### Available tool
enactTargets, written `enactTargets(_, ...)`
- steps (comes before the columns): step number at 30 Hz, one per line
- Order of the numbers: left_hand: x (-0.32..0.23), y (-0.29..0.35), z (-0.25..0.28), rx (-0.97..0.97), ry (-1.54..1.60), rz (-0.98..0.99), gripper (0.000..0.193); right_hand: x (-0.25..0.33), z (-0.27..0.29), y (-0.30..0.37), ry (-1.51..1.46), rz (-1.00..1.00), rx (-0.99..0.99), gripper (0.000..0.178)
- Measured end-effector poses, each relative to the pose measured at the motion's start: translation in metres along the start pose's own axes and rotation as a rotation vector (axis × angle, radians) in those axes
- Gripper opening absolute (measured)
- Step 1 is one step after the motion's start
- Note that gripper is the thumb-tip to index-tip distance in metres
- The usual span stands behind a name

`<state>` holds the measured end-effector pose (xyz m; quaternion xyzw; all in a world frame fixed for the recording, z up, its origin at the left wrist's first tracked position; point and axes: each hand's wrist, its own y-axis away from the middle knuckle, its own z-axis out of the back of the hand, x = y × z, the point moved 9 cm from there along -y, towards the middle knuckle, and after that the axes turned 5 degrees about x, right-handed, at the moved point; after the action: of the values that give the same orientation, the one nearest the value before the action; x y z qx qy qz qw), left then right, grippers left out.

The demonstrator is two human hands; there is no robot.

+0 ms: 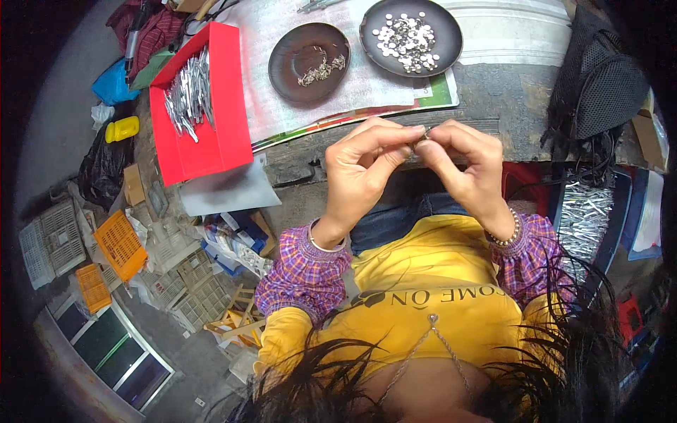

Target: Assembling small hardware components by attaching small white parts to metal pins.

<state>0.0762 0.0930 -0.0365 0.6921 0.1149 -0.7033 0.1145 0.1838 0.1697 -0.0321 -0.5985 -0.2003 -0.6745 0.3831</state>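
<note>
In front of my chest, just over the table's near edge, my left hand (pixel 370 169) and my right hand (pixel 469 163) meet fingertip to fingertip. Both are closed in a pinch around something small and dark, mostly covered by the fingers, so its kind does not show. Beyond them stands a dark round dish (pixel 451 60) with many small white and silvery discs (pixel 407 39). To its left, another dark dish (pixel 282 83) holds a little heap of tiny metal pieces (pixel 323 70). A red box (pixel 229 134) with slim silvery metal parts (pixel 190 95) is further left.
Paper sheets (pixel 264 116) lie under the dishes on the worn table (pixel 508 95). A black mesh bag (pixel 610 92) sits at the right edge. Below it, a bin is filled with silvery strips (pixel 585 218). Orange crates (pixel 120 243) and grey crates (pixel 60 236) stand on the floor at left.
</note>
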Motion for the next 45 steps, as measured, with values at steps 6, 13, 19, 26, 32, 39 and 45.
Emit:
enactTargets(6,0.009,0.002,0.001,-0.015,0.055,0.120,0.021,-0.039,0.023,0.000,-0.484,-0.316,-0.226,0.015)
enactTargets(13,0.008,0.002,0.000,0.000,0.059,0.132,0.019,-0.039,0.016,-0.001,-0.503,-0.327,-0.167,0.025)
enactTargets(19,0.014,0.004,-0.003,-0.015,0.117,0.160,0.019,-0.029,0.001,-0.001,-0.432,-0.226,-0.013,0.020)
enactTargets(26,0.007,0.001,-0.003,0.049,-0.003,0.077,0.022,-0.033,-0.006,0.003,-0.309,-0.226,0.045,0.018)
enactTargets(32,0.003,0.001,-0.002,0.033,-0.023,0.067,0.022,-0.045,0.011,0.008,-0.447,-0.322,-0.102,0.017)
enactTargets(39,0.006,0.005,0.004,-0.031,0.099,0.135,0.019,-0.022,0.007,0.006,-0.150,-0.118,0.009,0.016)
enactTargets(45,0.009,0.013,0.020,-0.034,0.191,0.200,0.021,0.025,-0.026,0.018,0.363,0.319,0.346,0.020)
